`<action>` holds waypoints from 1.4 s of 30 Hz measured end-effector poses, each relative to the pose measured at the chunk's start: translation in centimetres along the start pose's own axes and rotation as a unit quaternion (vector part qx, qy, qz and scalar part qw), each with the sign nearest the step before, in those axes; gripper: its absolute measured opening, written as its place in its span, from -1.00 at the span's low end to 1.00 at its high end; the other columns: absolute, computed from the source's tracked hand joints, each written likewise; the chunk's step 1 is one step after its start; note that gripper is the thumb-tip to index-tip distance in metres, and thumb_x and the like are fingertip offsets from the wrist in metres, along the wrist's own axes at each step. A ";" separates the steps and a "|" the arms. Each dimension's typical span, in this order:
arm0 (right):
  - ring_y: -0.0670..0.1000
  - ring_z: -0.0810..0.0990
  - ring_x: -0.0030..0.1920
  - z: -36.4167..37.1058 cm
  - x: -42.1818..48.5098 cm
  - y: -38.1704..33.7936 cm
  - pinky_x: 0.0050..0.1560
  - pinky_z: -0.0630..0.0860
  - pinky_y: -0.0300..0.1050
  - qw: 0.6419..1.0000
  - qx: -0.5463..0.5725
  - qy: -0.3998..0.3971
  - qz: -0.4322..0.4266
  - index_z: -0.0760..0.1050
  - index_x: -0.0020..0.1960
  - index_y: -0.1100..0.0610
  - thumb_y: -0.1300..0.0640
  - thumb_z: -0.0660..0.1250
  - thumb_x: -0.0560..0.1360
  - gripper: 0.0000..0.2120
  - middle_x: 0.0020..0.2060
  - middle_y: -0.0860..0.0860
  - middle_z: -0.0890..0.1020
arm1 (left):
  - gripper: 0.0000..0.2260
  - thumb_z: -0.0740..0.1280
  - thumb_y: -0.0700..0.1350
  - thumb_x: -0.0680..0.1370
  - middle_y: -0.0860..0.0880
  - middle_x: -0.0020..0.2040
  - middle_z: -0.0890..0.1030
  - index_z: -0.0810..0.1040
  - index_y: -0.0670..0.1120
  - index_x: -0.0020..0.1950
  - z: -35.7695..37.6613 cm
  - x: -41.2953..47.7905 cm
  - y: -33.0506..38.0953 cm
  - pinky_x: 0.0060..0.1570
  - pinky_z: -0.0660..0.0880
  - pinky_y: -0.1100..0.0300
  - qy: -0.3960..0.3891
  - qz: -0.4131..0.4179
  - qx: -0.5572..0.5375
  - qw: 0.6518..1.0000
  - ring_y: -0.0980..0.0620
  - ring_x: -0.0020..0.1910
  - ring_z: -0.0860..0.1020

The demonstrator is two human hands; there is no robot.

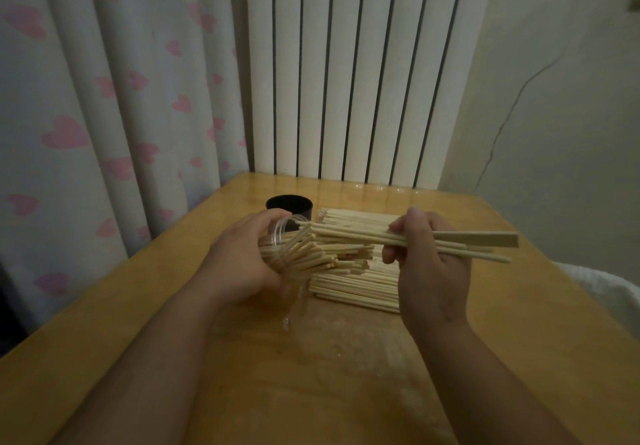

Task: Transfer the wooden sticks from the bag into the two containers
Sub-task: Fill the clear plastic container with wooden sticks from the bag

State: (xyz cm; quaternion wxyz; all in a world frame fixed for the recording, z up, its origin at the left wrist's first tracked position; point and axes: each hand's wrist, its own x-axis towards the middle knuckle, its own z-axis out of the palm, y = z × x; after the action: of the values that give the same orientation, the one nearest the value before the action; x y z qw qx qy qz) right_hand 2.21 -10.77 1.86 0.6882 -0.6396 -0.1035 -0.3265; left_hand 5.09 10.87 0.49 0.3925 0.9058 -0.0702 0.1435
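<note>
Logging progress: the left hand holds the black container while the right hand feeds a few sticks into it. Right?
Not quite: the head view shows the left hand holding the clear container, not the black one; the right hand feeds sticks into it.

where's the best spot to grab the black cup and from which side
Wrap the black cup round its side wall, coming from the left. It stands upright, mouth up; the stick pile lies close on its right and the left hand is in front.
</note>
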 end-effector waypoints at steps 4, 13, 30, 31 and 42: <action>-0.12 0.50 -0.39 0.2 0.1 0.2 -0.37 0.44 -0.29 0.999 -0.006 -0.021 0.037 0.54 -0.27 0.13 0.18 0.20 0.64 -0.67 -0.45 -0.04 0.53 | -0.05 0.67 -0.19 0.09 0.20 0.24 0.50 0.41 0.24 0.40 0.2 -0.1 0.2 0.25 0.48 -0.13 0.000 0.002 0.017 1.000 0.03 0.24 0.48; -0.17 0.53 0.11 0.3 -0.1 1.0 0.00 0.44 -0.24 0.963 -0.116 -0.208 0.124 0.65 0.03 -0.09 -0.30 0.28 0.49 -0.66 0.16 -0.18 0.54 | -0.05 0.67 -0.19 0.12 0.23 0.20 0.45 0.39 0.24 0.42 0.1 -0.2 0.5 0.31 0.44 -0.14 -0.010 0.002 0.032 0.999 0.06 0.26 0.44; -0.17 0.58 0.14 1.0 -0.6 1.0 0.04 0.57 -0.20 0.979 -0.040 -0.120 0.160 0.50 0.29 -0.21 -0.03 0.07 0.69 -0.70 0.19 -0.14 0.59 | -0.03 0.68 -0.16 0.06 0.38 0.10 0.40 0.40 0.29 0.38 0.2 -0.1 0.2 0.31 0.42 -0.14 -0.015 0.012 0.042 0.999 0.07 0.25 0.43; -0.11 0.52 0.26 0.9 -0.6 1.1 0.22 0.53 -0.05 0.981 -0.047 -0.113 0.151 0.47 0.35 -0.20 -0.08 0.06 0.68 -0.68 0.26 -0.13 0.56 | -0.03 0.68 -0.16 0.06 0.37 0.09 0.40 0.40 0.28 0.39 0.2 -0.1 0.2 0.31 0.42 -0.14 -0.013 0.013 0.042 0.999 0.07 0.24 0.44; -0.28 0.45 0.24 0.1 0.1 1.8 0.21 0.37 -0.26 0.974 -0.157 -0.145 0.068 0.52 0.30 -0.14 -0.05 0.07 0.68 -0.69 0.25 -0.26 0.53 | -0.03 0.68 -0.15 0.09 0.25 0.19 0.45 0.40 0.24 0.43 0.3 0.0 0.1 0.26 0.48 -0.07 0.021 -0.001 0.030 0.999 0.06 0.25 0.46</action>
State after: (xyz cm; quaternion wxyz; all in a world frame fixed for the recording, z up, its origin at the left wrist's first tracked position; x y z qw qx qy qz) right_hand 3.41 -10.77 0.46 0.5770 -0.7861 -0.1059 -0.1946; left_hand 5.11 10.53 0.36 0.3664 0.9140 -0.0567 0.1647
